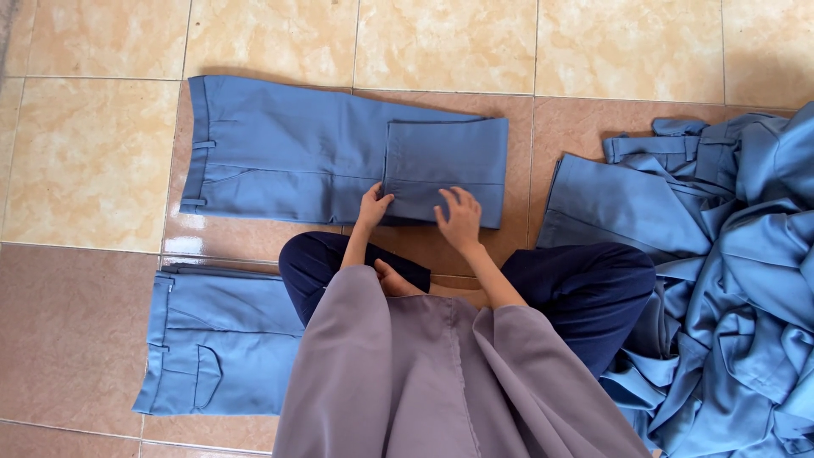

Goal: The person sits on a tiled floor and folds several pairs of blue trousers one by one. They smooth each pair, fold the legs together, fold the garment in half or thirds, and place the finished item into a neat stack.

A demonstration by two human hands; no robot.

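A pair of blue trousers (288, 153) lies flat on the tiled floor in front of me, waistband to the left, with the leg end folded back over itself (449, 161) at the right. My left hand (373, 208) presses on the near edge of the folded part with fingers apart. My right hand (460, 219) rests on the same fold a little to the right, fingers spread. Neither hand holds anything up. I sit cross-legged in dark blue trousers and a grey top.
A folded blue pair of trousers (216, 339) lies by my left knee. A loose heap of blue garments (729, 280) fills the right side. The floor is beige and brown tile (85, 161).
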